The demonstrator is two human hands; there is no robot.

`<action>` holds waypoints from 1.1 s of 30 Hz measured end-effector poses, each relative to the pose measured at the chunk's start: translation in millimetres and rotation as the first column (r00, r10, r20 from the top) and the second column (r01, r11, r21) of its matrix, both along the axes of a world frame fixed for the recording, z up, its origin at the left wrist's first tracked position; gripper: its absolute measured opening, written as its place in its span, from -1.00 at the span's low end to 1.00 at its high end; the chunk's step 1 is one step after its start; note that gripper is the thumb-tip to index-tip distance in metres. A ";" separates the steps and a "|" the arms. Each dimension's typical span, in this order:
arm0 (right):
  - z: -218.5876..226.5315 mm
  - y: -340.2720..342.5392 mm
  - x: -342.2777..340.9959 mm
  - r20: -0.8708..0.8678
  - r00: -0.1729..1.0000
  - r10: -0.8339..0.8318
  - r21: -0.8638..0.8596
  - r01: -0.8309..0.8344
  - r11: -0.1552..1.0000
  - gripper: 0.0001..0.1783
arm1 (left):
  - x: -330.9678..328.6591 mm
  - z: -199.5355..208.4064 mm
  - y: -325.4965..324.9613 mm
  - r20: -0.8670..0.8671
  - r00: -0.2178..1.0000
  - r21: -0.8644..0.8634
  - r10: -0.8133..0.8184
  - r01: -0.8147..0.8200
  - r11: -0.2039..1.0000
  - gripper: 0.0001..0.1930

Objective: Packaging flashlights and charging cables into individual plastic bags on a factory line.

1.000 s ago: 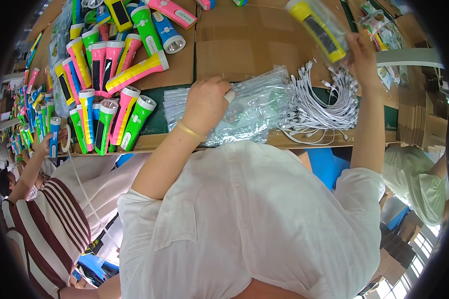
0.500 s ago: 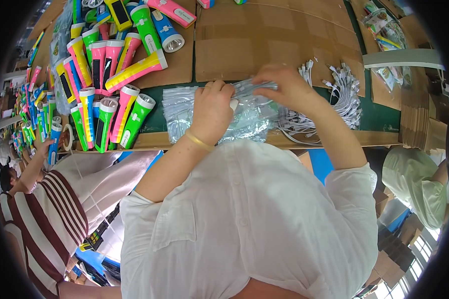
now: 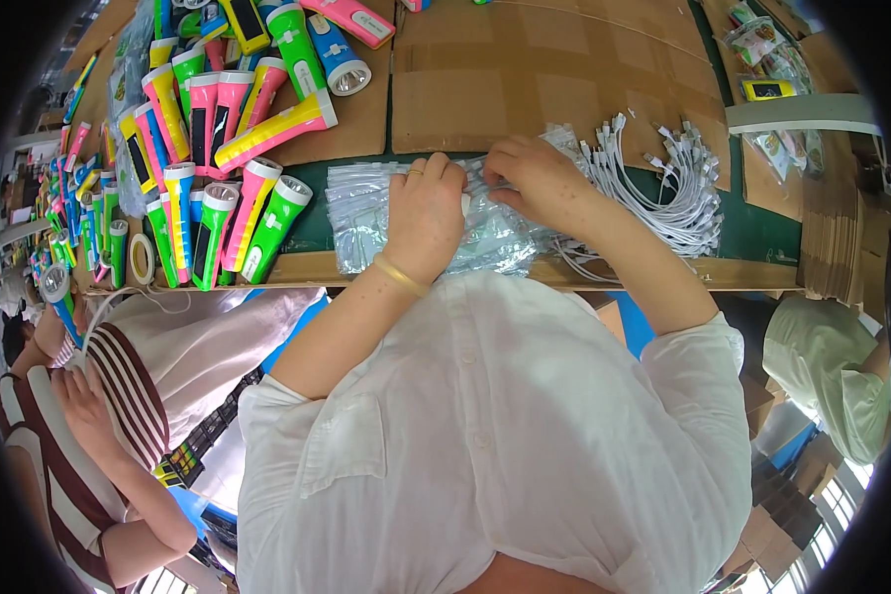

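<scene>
A pile of clear plastic zip bags (image 3: 361, 216) lies at the table's near edge in front of me. My left hand (image 3: 428, 213) rests on the pile with its fingers curled inward. A small white piece shows by its thumb; I cannot make out what it is. Just to the right, my right hand (image 3: 540, 181) has its fingers bent and pinched at a clear plastic bag (image 3: 480, 213), its tips partly hidden. Beyond my right wrist lies a bundle of white charging cables (image 3: 678, 213), loosely looped with their plugs pointing away.
Several colourful flashlights (image 3: 287, 213) are heaped at the left. Flattened cardboard (image 3: 554, 84) covers the far part of the table. A roll of tape (image 3: 142, 259) sits near the left edge, beside a co-worker in a striped top (image 3: 129, 386). Packaged goods (image 3: 767, 89) lie at the far right.
My right hand has drawn nearer and its fingers have curled in; the clear strip it held out is lower. My left hand stays almost in place. The co-worker's flashlight has moved down and left.
</scene>
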State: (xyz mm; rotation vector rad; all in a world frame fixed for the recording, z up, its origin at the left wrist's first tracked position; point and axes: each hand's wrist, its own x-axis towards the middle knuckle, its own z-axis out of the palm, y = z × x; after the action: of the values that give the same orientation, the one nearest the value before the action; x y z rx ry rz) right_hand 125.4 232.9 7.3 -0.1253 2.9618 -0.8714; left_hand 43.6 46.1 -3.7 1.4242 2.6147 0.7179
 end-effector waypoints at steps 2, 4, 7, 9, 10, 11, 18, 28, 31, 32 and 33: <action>0.9 -2.3 0.7 -0.021 0.999 -0.040 0.035 0.041 0.999 -0.82 | 2.5 -0.7 0.1 -0.015 1.000 -0.047 0.016 -0.017 0.999 -0.78; -0.8 -1.3 -0.3 0.047 0.998 -0.029 0.026 0.028 0.999 -0.79 | 5.4 -1.0 -0.8 -0.018 1.000 -0.012 0.018 -0.018 1.000 -0.77; -5.6 -1.2 4.0 -0.029 0.999 -0.012 -0.018 0.012 1.000 -0.74 | 4.7 -4.9 -4.7 -0.004 1.000 0.090 -0.005 0.006 0.996 -0.75; -2.6 -2.0 7.6 -0.023 1.000 -0.020 -0.092 0.018 0.996 -0.75 | 3.6 -3.4 -6.2 0.017 1.000 0.116 -0.019 0.017 0.993 -0.74; -1.5 -3.2 9.4 -0.018 0.999 -0.030 -0.163 0.027 0.986 -0.75 | 2.7 -3.3 -6.9 0.036 0.999 0.144 -0.036 0.030 0.989 -0.73; -1.3 -4.4 11.3 -0.016 0.999 -0.029 -0.162 0.026 0.986 -0.75 | 1.3 -5.1 -7.9 0.039 0.999 0.144 -0.035 0.029 0.989 -0.73; 8.0 -7.3 13.1 -0.132 0.989 -0.060 -0.258 0.024 0.966 -0.80 | -2.2 -7.3 -16.0 0.109 0.980 0.363 -0.167 0.117 0.924 -0.84; 4.4 -3.0 3.7 -0.255 0.965 -0.064 -0.200 0.012 0.980 -0.79 | -19.9 9.9 -62.9 0.409 0.913 0.349 0.004 -0.160 0.923 -0.88; 6.9 -30.7 -10.0 -0.322 0.941 0.104 -0.273 -0.198 0.941 -0.63 | -15.4 11.6 -61.7 0.392 0.920 0.382 -0.003 -0.160 0.910 -0.86; 6.6 -32.5 -12.3 -0.323 0.940 0.111 -0.273 -0.205 0.940 -0.63 | -16.4 12.2 -63.2 0.392 0.920 0.382 0.004 -0.166 0.909 -0.86; 5.1 -34.1 -13.9 -0.272 0.955 0.118 -0.305 -0.202 0.931 -0.64 | -17.5 12.6 -65.6 0.462 0.887 0.374 0.012 -0.207 0.904 -0.85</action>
State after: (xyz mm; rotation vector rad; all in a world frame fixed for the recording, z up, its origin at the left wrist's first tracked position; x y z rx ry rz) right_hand 111.5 198.8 12.5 -0.5217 2.9341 -1.4157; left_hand 26.1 -19.5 8.8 1.0082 2.2678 1.4932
